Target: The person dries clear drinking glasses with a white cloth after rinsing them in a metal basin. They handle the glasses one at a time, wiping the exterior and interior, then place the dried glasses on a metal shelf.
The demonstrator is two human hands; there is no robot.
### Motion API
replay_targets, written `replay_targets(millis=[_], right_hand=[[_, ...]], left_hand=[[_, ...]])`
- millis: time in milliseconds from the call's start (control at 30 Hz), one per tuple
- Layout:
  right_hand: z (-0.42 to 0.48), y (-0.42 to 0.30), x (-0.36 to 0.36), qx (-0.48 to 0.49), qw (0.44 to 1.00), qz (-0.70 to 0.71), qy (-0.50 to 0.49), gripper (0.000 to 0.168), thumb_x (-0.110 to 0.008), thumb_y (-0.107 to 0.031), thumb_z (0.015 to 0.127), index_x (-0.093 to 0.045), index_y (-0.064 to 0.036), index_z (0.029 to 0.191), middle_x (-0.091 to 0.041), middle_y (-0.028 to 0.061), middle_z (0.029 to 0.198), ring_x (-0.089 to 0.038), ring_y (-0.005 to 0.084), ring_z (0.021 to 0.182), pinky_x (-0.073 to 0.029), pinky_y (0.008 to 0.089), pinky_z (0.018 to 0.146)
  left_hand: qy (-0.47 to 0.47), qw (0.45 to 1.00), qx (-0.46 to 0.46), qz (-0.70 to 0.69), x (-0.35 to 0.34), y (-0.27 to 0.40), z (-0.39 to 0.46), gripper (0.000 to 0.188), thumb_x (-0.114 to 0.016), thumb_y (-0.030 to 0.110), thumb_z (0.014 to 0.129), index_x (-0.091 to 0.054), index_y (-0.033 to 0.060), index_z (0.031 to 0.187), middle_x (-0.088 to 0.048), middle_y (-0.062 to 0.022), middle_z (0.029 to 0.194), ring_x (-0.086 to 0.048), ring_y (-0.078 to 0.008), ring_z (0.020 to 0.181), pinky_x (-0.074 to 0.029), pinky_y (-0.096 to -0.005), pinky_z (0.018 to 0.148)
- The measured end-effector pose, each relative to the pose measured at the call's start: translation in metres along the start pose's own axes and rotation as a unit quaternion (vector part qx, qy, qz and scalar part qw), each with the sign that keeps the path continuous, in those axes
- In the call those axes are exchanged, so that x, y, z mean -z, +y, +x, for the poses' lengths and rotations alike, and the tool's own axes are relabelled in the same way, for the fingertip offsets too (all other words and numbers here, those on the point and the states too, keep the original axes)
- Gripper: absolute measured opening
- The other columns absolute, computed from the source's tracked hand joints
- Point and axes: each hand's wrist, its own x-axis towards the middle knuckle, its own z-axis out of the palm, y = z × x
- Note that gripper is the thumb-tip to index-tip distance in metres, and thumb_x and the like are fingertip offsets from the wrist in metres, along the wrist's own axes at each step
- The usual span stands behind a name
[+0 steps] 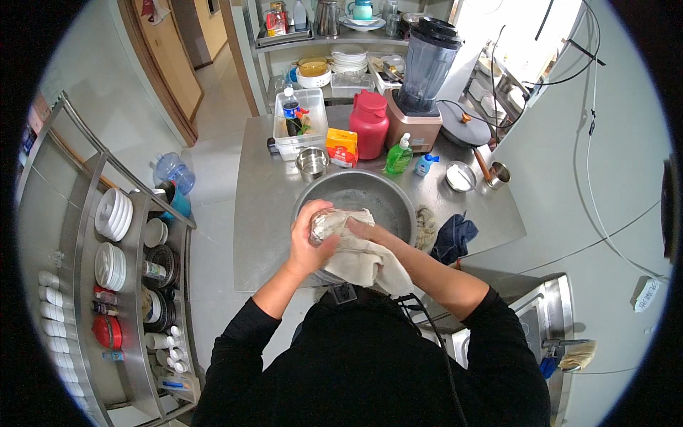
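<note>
My left hand (311,240) grips a clear glass vessel (322,226) from its left side, above a large grey metal basin (404,213). A cream cloth (368,261) covers part of the vessel and hangs down to the right. My right hand (368,232) holds the cloth against the vessel, its fingers partly hidden in the folds. The exact kind of glass vessel cannot be told. The basin rests on a stainless steel table (261,213) and its near rim is partly hidden by my hands and the cloth.
Behind the basin stand a steel bowl (312,163), an orange packet (342,147), a red jug (368,125), a blender (427,69) and a green pump bottle (398,155). A dark blue cloth (455,237) lies at right. Shelves of dishes (141,213) stand left; a sink (544,315) is lower right.
</note>
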Motion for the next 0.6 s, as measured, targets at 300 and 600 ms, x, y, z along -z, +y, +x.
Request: replay_targets(millis=[300,600], right_hand=[[0.020,-0.001,-0.005,0.160,0.985,0.041,0.042,0.042,-0.057,-0.032,0.091,-0.050,-0.006,0.124,-0.061,0.0080,0.110,-0.061,0.0172,0.099,-0.051,0.0310,0.084],[0.008,-0.006,0.002,0.204,0.899,-0.368,0.123,0.043,-0.067,-0.019,0.085,-0.051,-0.003,0.121,-0.064,0.0061,0.104,-0.060,0.0137,0.094,-0.049,0.0296,0.083]], left_hand=[[0.030,0.848,0.323,-0.419,-0.025,0.006,-0.005,0.044,-0.060,0.028,0.091,-0.045,0.0069,0.126,-0.056,-0.0076,0.116,-0.055,-0.0162,0.105,-0.045,-0.0319,0.090],[0.112,0.760,0.454,-0.451,-0.011,0.002,0.024,0.040,-0.062,0.041,0.086,-0.059,0.0053,0.105,-0.063,-0.0100,0.106,-0.060,-0.0235,0.098,-0.046,-0.0391,0.093]])
